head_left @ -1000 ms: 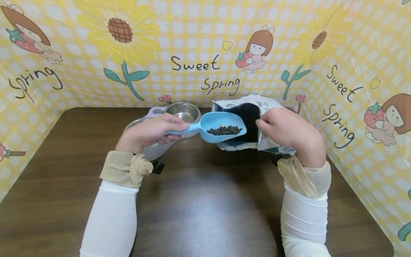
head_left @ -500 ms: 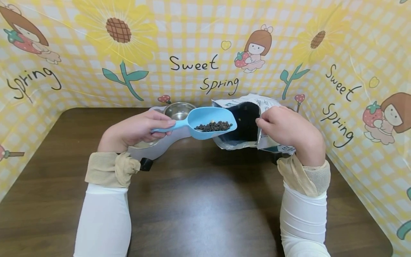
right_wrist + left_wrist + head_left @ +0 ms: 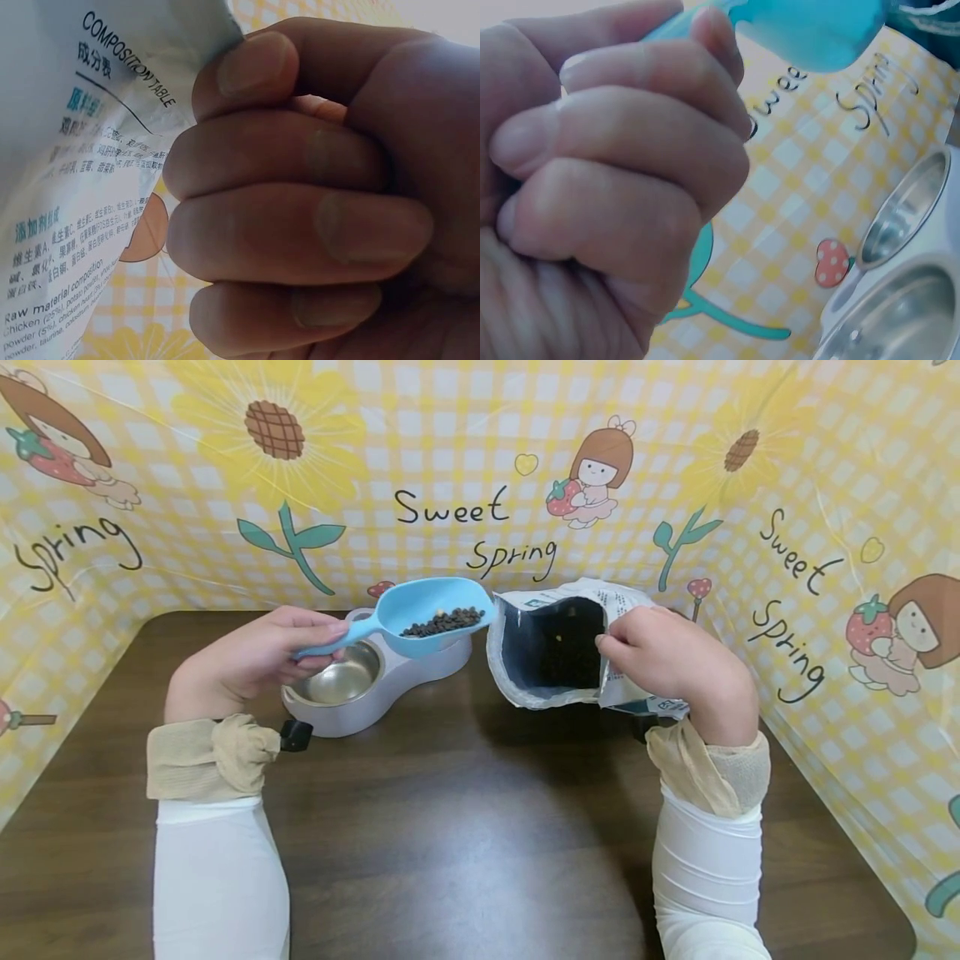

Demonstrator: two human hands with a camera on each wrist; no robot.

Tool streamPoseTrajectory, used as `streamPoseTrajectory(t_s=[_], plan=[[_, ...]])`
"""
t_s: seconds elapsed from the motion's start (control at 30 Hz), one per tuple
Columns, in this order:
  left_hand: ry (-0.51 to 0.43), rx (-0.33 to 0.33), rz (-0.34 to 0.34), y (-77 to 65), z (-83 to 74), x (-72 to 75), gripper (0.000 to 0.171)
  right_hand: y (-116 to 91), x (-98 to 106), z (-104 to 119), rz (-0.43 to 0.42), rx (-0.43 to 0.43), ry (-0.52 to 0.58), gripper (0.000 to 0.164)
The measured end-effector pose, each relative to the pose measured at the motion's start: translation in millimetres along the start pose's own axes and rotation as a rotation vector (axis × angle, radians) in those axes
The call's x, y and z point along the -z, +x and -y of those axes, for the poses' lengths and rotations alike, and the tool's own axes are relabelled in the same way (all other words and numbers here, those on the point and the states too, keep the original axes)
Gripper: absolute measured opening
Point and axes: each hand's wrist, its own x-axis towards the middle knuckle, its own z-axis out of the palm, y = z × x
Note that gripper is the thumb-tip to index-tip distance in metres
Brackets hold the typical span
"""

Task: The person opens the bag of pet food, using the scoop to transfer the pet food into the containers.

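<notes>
My left hand grips the handle of a light blue scoop, its fingers curled round it in the left wrist view. Dark brown kibble with one paler piece lies in the scoop, which is held above a double pet bowl. Part of the bowl's far steel dish is hidden under the scoop. With thumb and fingers, my right hand pinches the edge of a white printed pet food bag. The bag's mouth gapes toward the left, showing a dark inside with more kibble.
Everything stands on a dark brown wooden table. A yellow checked cloth with flowers and lettering rises behind it and along both sides. The near steel dish sits below my left hand.
My left hand has moved left with the loaded scoop, from in front of the bag's mouth to over the double bowl. My right hand keeps its pinch on the bag.
</notes>
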Motion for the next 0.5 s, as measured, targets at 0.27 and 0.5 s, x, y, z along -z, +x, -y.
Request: streamPoseTrajectory(t_s=[0.27,0.5], plan=[[0.030,0.089,-0.183,2.0,7.1,6.5,0.035,0.2,-0.5,0.6,-0.001,0.009,0.002,0.047],[0.122,0.136,-0.266,8.3,8.0,6.1,0.038,-0.4,1.0,1.0,0.002,0.010,0.008,0.047]])
